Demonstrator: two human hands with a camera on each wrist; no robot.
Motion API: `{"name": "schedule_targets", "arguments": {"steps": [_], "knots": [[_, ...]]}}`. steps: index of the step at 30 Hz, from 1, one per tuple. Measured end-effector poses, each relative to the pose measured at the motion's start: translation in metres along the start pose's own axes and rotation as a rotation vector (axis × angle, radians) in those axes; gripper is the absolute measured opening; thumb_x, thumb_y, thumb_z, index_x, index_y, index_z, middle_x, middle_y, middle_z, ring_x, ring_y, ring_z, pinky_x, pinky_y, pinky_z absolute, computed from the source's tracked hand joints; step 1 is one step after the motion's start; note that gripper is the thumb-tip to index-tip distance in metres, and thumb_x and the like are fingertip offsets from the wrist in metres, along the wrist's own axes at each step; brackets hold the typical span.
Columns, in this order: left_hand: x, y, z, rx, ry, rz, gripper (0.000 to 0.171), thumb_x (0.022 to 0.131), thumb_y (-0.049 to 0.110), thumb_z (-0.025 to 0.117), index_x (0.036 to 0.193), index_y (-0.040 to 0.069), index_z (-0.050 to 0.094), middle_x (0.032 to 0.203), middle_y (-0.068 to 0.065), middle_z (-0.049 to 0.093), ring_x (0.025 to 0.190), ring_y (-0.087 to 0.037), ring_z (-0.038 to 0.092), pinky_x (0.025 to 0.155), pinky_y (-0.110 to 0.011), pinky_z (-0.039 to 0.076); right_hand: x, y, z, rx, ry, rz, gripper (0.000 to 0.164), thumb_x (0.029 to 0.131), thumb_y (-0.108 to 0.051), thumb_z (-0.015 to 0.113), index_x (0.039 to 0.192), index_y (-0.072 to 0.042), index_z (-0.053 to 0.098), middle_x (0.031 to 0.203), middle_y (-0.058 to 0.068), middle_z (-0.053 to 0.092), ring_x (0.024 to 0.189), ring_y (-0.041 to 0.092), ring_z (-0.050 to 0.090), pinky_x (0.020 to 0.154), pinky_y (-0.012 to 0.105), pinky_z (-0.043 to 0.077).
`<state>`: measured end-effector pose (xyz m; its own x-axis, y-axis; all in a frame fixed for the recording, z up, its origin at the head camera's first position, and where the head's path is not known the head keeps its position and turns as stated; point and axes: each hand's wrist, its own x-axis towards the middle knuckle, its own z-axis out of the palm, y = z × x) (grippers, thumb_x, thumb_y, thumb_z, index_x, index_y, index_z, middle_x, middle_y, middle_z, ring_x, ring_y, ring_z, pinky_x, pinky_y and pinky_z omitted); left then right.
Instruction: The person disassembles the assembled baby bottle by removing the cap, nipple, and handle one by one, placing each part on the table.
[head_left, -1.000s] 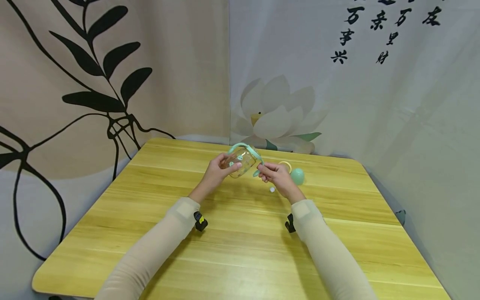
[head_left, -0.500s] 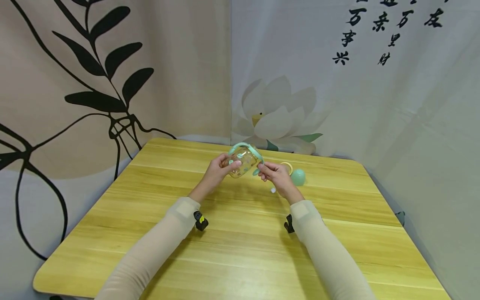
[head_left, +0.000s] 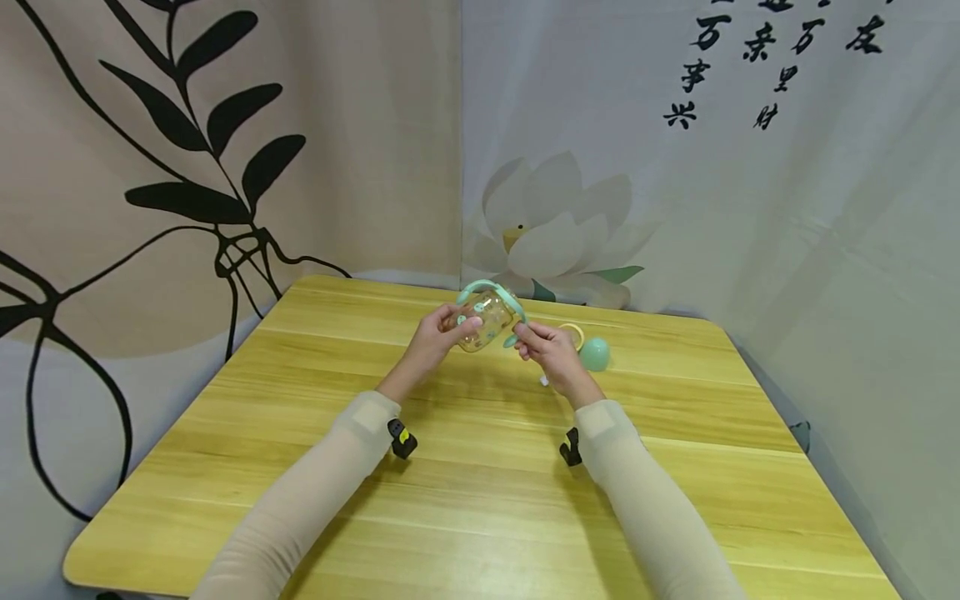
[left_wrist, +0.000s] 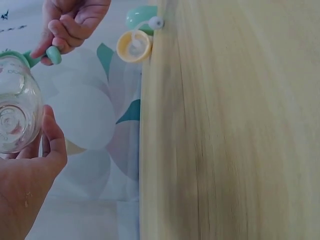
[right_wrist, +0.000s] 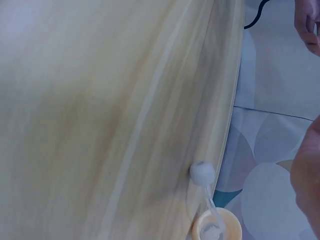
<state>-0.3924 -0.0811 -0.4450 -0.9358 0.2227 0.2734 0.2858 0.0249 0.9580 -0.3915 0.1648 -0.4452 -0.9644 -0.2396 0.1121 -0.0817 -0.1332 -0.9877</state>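
Observation:
A see-through baby bottle (head_left: 491, 318) with small printed figures is tilted above the far part of the table. My left hand (head_left: 433, 343) grips its body, thumb across the near side. Around the bottle's neck sits a mint-green handle ring (head_left: 480, 286) with drooping arms. My right hand (head_left: 557, 357) pinches one arm of it near the rounded end (left_wrist: 53, 55). The left wrist view shows the bottle's base (left_wrist: 11, 122) facing that camera. Only a blurred edge of the right hand (right_wrist: 307, 175) appears in the right wrist view, and its fingertips are hidden there.
Behind the right hand, a yellow collar (left_wrist: 134, 54) with a clear straw lies on the table (head_left: 480, 500). The straw ends in a white ball (right_wrist: 202, 173). Beside the collar stands a mint-green domed cap (head_left: 596, 355). Printed curtains hang behind the table's far edge.
The bottle and handle ring have risen very slightly. My right hand has shifted a little left, still pinching the handle arm. The left hand keeps its grip.

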Motion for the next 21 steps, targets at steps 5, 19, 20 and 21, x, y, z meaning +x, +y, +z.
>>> {"name": "schedule_targets", "arguments": {"steps": [5,19,20,21], "knots": [[0.000,-0.004,-0.001,-0.009,-0.001,0.005,0.032,0.103,0.033,0.071,0.123,0.009,0.065,0.090,0.003,0.054,0.110,-0.028,0.071,0.081,-0.029,0.051,0.004,-0.001,0.000,0.139,0.041,0.029,0.018,0.110,-0.015,0.058,0.108,-0.007,0.074,0.080,-0.003,0.072,0.071,0.004,0.064,0.069,0.017,0.054],[-0.002,-0.009,-0.016,-0.040,0.047,0.004,0.029,0.103,0.034,0.072,0.120,0.012,0.063,0.084,0.002,0.035,0.080,-0.014,0.039,0.072,-0.030,0.034,0.003,0.000,-0.024,-0.076,0.153,0.056,0.032,0.108,-0.020,0.064,0.120,0.008,0.070,0.077,-0.002,0.071,0.068,0.004,0.065,0.065,0.015,0.055],[-0.002,-0.008,-0.016,-0.048,0.047,0.003,0.028,0.103,0.032,0.072,0.119,0.012,0.063,0.084,0.002,0.034,0.080,-0.013,0.039,0.072,-0.030,0.034,0.003,0.001,-0.023,-0.104,0.156,0.067,0.032,0.108,-0.020,0.064,0.120,0.010,0.070,0.076,-0.002,0.071,0.067,0.004,0.065,0.064,0.015,0.054],[-0.002,-0.008,-0.016,-0.052,0.049,0.001,0.027,0.103,0.032,0.072,0.119,0.012,0.063,0.084,0.002,0.034,0.080,-0.013,0.042,0.072,-0.030,0.035,0.003,0.002,-0.021,-0.130,0.156,0.074,0.034,0.109,-0.019,0.063,0.122,0.012,0.069,0.076,-0.001,0.071,0.066,0.004,0.065,0.063,0.015,0.054]]}}
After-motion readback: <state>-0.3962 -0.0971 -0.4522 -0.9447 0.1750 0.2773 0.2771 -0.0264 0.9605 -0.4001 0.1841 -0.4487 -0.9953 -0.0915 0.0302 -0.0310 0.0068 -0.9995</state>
